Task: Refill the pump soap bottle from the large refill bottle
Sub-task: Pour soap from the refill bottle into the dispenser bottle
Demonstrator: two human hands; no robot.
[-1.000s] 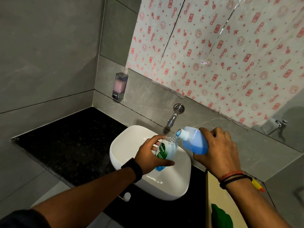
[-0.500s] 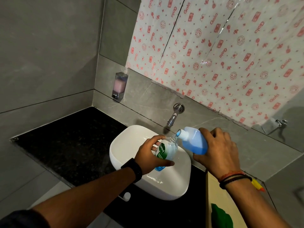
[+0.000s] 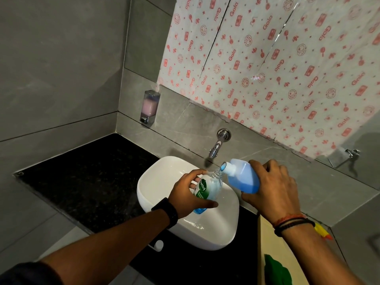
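Observation:
My left hand [image 3: 188, 193] grips the small clear soap bottle [image 3: 207, 189] with a green and white label, tilted over the white basin [image 3: 156, 182], its pump off and its open neck pointing up right. A little blue liquid sits at its bottom. My right hand [image 3: 271, 188] holds the large translucent refill bottle [image 3: 242, 177], tipped on its side with blue liquid inside. Its white spout touches the small bottle's neck.
A chrome tap [image 3: 218, 146] juts from the grey wall just above the bottles. A wall dispenser [image 3: 149, 106] with pink soap hangs at the left. Black counter [image 3: 88, 177] surrounds the basin. A tan box with green cloth [image 3: 275, 270] is at the lower right.

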